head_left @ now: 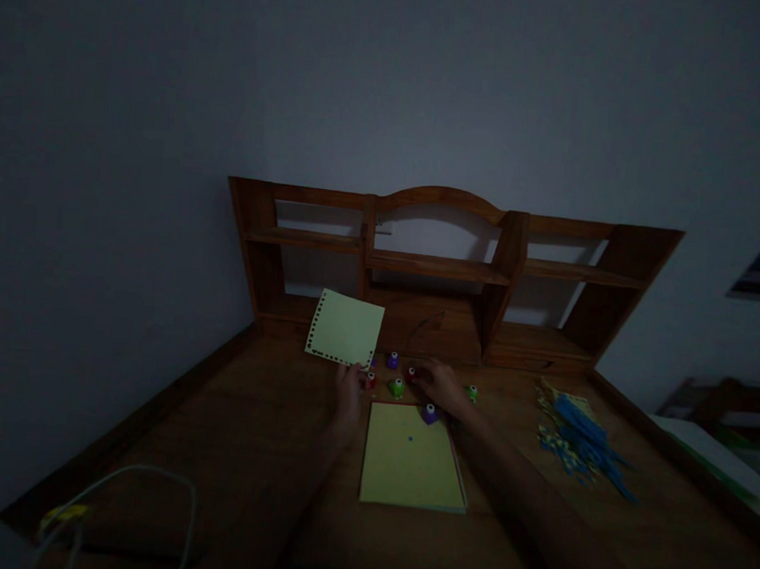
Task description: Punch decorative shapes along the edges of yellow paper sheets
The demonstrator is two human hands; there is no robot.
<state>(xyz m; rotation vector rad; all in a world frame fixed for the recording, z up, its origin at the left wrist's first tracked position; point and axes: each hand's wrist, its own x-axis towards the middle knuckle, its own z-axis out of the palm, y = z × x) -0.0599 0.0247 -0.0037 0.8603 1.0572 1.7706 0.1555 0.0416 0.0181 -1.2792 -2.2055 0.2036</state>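
My left hand [349, 393] pinches the lower right corner of a pale yellow-green sheet of paper [347, 327], raised above the desk. Small dark shapes are punched along the sheet's left and lower edges. A red craft punch [371, 381] is close beside that hand. My right hand [442, 383] has its fingers closed at another red craft punch [412, 374]. Around them stand a green punch [397, 388], a purple punch [393, 361] and a second green one [472, 393]. Another purple punch [430, 414] sits on the top edge of a stack of yellowish paper [412, 464].
Blue and yellow paper strips [582, 435] lie in a heap on the right of the wooden desk [238, 430]. A wooden shelf unit [435, 266] stands along the back. A pale cable [154, 470] loops at the front left, near a yellow object [65, 514].
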